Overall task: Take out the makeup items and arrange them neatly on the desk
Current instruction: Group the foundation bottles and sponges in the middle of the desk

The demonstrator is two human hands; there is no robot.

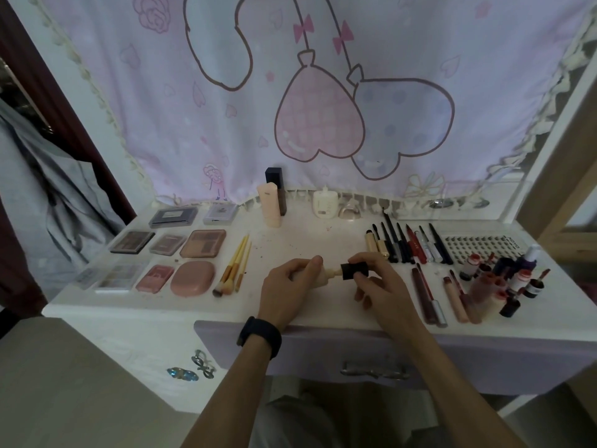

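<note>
Over the middle of the white desk (310, 234) my left hand (287, 286) grips the body of a beige foundation bottle (331, 273), held sideways. My right hand (378, 282) pinches its black cap (353, 270); I cannot tell whether the cap is seated or off. Eyeshadow palettes (203, 243) and compacts (193, 279) lie in rows on the left, with several brushes (235, 268) beside them. A row of pencils and mascaras (410, 242) lies at the right.
Two tall bottles (274, 198) and a white pouch (324, 202) stand at the back below a pink curtain. Lip glosses (428, 297), small bottles (517, 279) and a lash tray (481, 245) crowd the right side. A lilac drawer (371, 354) sits under the front edge.
</note>
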